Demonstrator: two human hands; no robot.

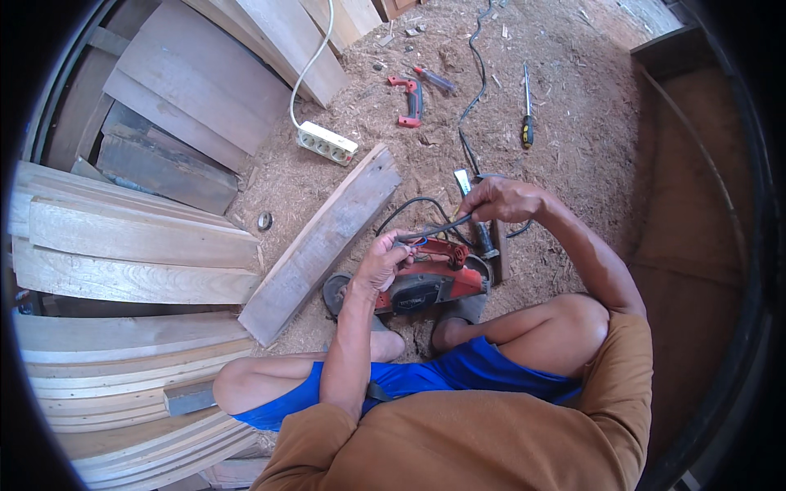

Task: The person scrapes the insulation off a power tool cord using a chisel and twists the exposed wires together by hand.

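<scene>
We pinch a black power cable (438,230) in the fingers of our left hand (380,263) and right hand (503,200), at twelve o'clock from the red electric planer (426,288). A white power strip (327,142) lies at eleven o'clock.

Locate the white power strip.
In the head view, the power strip lies left of centre, on the ground near the upper end of the plank.

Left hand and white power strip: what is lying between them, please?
In the head view, a wooden plank lies between the left hand and the white power strip.
</scene>
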